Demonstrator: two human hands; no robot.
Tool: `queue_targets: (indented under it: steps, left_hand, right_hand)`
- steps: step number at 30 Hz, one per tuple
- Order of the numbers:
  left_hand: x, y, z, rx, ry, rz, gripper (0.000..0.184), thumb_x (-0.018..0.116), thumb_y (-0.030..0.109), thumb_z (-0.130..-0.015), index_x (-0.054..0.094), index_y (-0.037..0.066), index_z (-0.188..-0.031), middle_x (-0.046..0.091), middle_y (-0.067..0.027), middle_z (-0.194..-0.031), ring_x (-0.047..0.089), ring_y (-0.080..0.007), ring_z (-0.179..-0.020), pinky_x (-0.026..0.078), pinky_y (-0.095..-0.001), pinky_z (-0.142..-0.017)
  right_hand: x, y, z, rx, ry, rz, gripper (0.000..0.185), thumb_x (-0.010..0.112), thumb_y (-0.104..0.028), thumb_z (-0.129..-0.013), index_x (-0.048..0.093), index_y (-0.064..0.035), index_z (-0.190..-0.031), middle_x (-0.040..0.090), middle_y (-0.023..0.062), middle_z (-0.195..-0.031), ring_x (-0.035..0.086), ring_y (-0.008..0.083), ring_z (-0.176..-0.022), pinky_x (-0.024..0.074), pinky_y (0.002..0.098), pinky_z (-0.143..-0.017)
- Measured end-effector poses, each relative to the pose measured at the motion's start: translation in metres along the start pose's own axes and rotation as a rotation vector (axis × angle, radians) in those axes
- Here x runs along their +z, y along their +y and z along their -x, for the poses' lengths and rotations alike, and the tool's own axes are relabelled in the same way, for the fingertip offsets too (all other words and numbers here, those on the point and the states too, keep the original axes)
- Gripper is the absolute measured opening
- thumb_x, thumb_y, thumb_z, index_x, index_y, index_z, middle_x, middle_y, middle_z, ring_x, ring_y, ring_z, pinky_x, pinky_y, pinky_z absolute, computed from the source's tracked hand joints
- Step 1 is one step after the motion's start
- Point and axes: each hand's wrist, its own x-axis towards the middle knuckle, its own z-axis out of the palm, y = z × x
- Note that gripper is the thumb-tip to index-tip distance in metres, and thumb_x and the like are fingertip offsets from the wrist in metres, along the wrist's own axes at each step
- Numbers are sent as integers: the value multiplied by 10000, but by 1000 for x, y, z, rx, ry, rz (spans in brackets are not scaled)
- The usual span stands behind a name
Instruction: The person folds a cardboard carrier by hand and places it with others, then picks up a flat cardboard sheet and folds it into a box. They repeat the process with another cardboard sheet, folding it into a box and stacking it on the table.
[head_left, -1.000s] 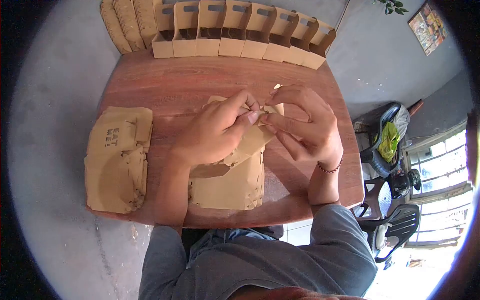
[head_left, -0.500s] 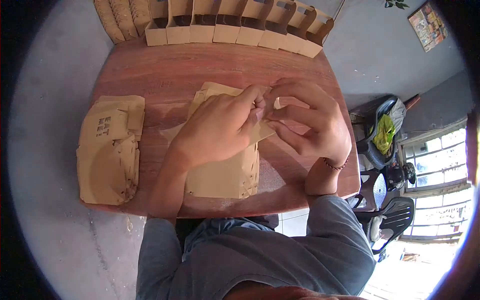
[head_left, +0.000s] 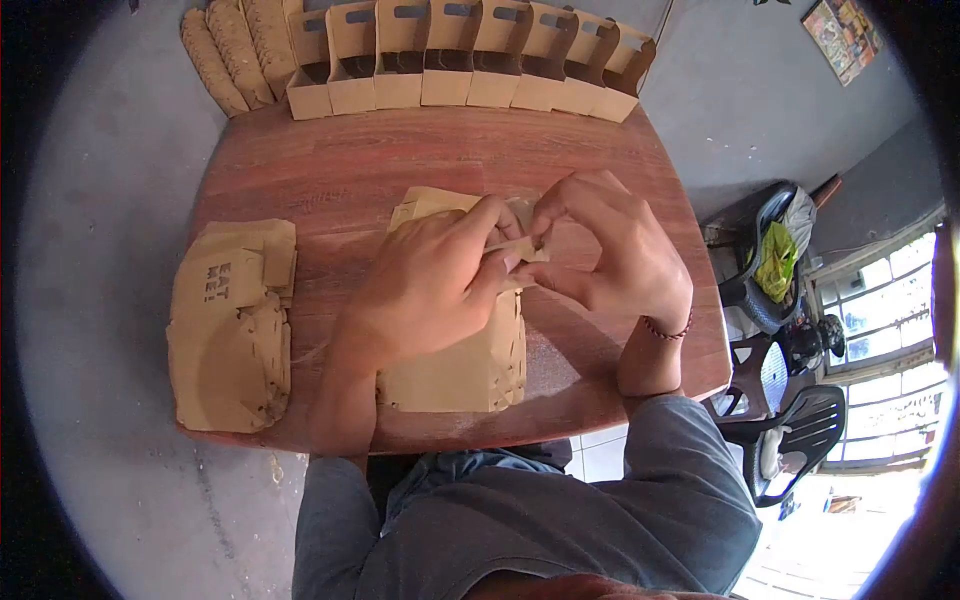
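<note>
My left hand is closed in a pinch, thumb and forefinger gripping a small brown cardboard piece. From the right, my right hand pinches the same piece with thumb and fingertips; a dark beaded bracelet circles that wrist. Much of the piece is hidden by my fingers, so its whole shape does not show. Beneath my hands lies a stack of flat brown cardboard blanks on the reddish wooden table.
Another stack of flat cardboard, printed "EAT ME!", lies at the table's left edge. Folded cardboard carriers with handle slots stand in a row along the far edge, beside nested cardboard pieces. Dark plastic chairs are at the right.
The cardboard piece has turned and now shows as a narrow edge between my hands. My right fingers have drawn closer together on it. The whole view has shifted slightly.
</note>
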Motion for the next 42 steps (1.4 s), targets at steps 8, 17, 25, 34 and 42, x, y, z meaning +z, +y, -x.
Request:
queue_targets:
  steps: [8, 17, 25, 34, 42]
  left_hand:
    - [-7, 3, 3, -22, 42, -116, 198, 734, 101, -857, 637, 26, -1014, 703, -169, -926, 704, -351, -905, 522, -429, -747]
    - [-17, 17, 8, 6, 54, -6, 227, 770, 153, -859, 639, 38, -1005, 713, -149, -905, 730, -305, -901, 527, -394, -750]
    - [-14, 13, 9, 20, 79, 73, 151, 702, 111, -904, 589, 45, -980, 704, -152, -837, 703, -335, -779, 505, -428, -661]
    - [-13, 16, 10, 110, 117, 64, 175, 681, 74, -904, 549, 53, -1018, 720, -143, -845, 711, -348, -809, 518, -416, -675]
    - [-12, 23, 17, 161, 176, 39, 245, 678, 44, -868, 538, 75, -1067, 721, -111, -838, 709, -337, -826, 528, -419, -696]
  right_hand:
    - [10, 10, -3, 0, -25, -152, 412, 888, -215, -723, 631, -47, -999, 680, 110, -870, 681, 299, -814, 512, 387, -769]
    - [4, 0, -2, 212, -107, -440, 443, 929, -164, -669, 630, -58, -977, 671, 54, -847, 671, 192, -798, 525, 323, -731]
    - [9, 2, -1, 142, -25, -389, 447, 943, -187, -650, 648, -61, -961, 675, 38, -846, 656, 160, -785, 519, 307, -715]
    - [10, 3, 0, 104, -27, -387, 414, 868, -142, -704, 679, -86, -1067, 657, 42, -755, 641, 152, -692, 498, 299, -639]
    - [12, -2, -3, 257, -98, -517, 354, 886, -194, -714, 695, -60, -981, 646, 55, -718, 625, 169, -668, 474, 307, -623]
